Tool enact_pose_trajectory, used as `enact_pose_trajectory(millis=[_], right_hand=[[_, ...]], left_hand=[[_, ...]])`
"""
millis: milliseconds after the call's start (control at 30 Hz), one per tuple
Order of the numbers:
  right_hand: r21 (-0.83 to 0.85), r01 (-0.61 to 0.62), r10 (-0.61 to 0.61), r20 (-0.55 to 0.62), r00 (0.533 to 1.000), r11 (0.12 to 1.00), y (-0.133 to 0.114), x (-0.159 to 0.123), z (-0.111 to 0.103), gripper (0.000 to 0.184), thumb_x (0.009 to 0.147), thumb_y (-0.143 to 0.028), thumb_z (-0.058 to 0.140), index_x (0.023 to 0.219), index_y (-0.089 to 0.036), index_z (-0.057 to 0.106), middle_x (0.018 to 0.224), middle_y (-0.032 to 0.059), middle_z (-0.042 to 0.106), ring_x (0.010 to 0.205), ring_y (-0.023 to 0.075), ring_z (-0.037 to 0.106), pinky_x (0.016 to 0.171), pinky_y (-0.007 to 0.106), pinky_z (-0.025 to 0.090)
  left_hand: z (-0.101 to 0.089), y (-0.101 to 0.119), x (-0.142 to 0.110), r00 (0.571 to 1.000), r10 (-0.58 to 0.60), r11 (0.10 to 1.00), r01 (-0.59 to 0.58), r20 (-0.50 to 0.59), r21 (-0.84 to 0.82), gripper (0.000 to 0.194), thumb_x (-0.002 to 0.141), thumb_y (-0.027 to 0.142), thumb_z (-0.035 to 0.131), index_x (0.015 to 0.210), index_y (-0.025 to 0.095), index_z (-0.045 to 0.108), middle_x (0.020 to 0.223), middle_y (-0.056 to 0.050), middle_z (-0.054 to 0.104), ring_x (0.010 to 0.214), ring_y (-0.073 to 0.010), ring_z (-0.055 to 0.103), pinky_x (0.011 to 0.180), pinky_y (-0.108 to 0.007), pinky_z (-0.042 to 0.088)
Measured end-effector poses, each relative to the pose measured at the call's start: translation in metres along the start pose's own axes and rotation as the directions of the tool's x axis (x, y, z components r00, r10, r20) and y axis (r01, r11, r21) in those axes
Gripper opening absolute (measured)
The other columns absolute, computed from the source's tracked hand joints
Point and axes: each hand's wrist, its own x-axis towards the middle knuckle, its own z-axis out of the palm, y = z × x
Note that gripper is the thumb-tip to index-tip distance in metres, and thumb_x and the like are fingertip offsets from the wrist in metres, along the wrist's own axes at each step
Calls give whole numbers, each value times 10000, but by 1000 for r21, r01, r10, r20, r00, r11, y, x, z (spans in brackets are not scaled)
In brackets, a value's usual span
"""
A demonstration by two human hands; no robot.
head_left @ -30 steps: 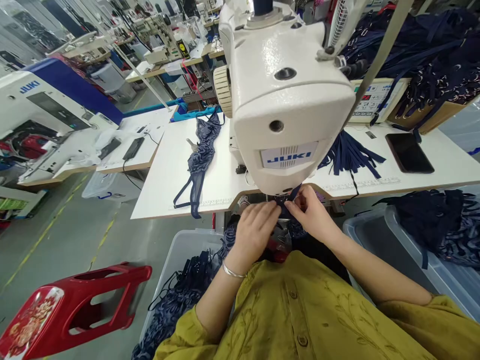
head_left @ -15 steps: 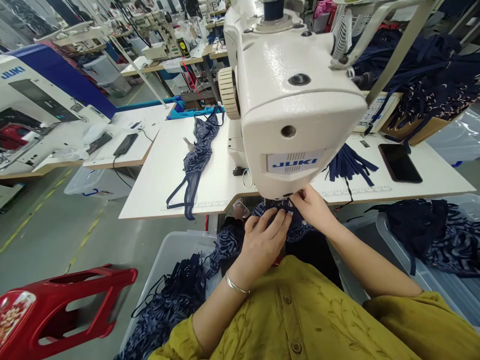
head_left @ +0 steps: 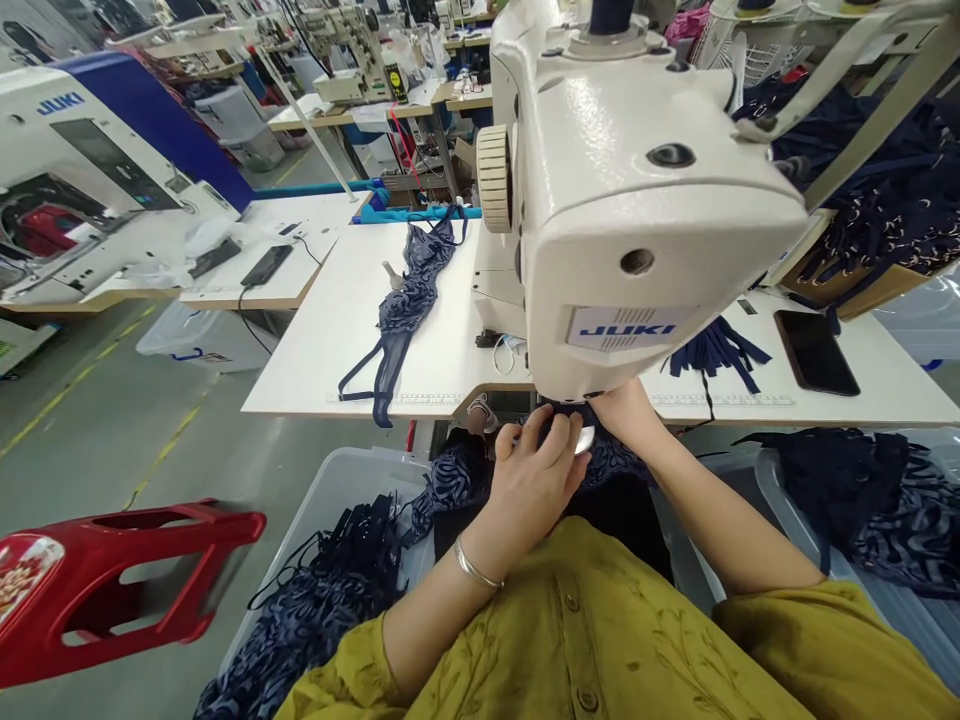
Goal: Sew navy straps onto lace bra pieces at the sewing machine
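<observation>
My left hand [head_left: 536,465] has its fingers curled over a navy patterned bra [head_left: 619,462] at the front of the white sewing machine [head_left: 630,220]. A small white, rounded piece [head_left: 586,440] shows at its fingertips; I cannot tell what it is. My right hand [head_left: 630,415] reaches in under the machine head from the right. Its fingertips are hidden there, so its grip does not show. Part of the bra hangs over my lap, and the needle area is out of sight behind the head.
Another bra [head_left: 416,290] lies on the white table [head_left: 322,350]. Cut navy straps [head_left: 716,350] and a phone [head_left: 817,350] lie to the right. Plastic tubs [head_left: 337,470] of bras stand either side of me. A red stool [head_left: 142,570] is at the lower left.
The view has shifted, so the machine sits further right and larger. My right hand has gone further under the machine head. The white rounded piece now shows at my left fingertips.
</observation>
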Motion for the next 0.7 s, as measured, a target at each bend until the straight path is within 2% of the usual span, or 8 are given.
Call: enact_pose_trajectory(millis=[333, 700], right_hand=[[19, 34, -33, -43, 999, 999, 6, 0, 4, 140, 780, -251, 509, 723, -197, 625, 707, 73, 685, 726, 238, 630, 866, 425, 490], [-4, 45, -45, -21, 999, 999, 9, -1, 3, 192, 818, -263, 495, 906, -199, 654, 831, 79, 709, 870, 249, 637, 882, 414, 482]], left_hand=[[0, 0, 1, 1000, -10, 1000, 10, -1, -20, 367, 952, 314, 491, 1295, 192, 539, 1201, -77, 641, 1183, -244, 545, 883, -413, 350], [2, 0, 1, 1000, -12, 1000, 11, -6, -25, 386, 943, 317, 502, 1303, 184, 538, 1199, -68, 638, 1183, -235, 545, 882, -403, 364]])
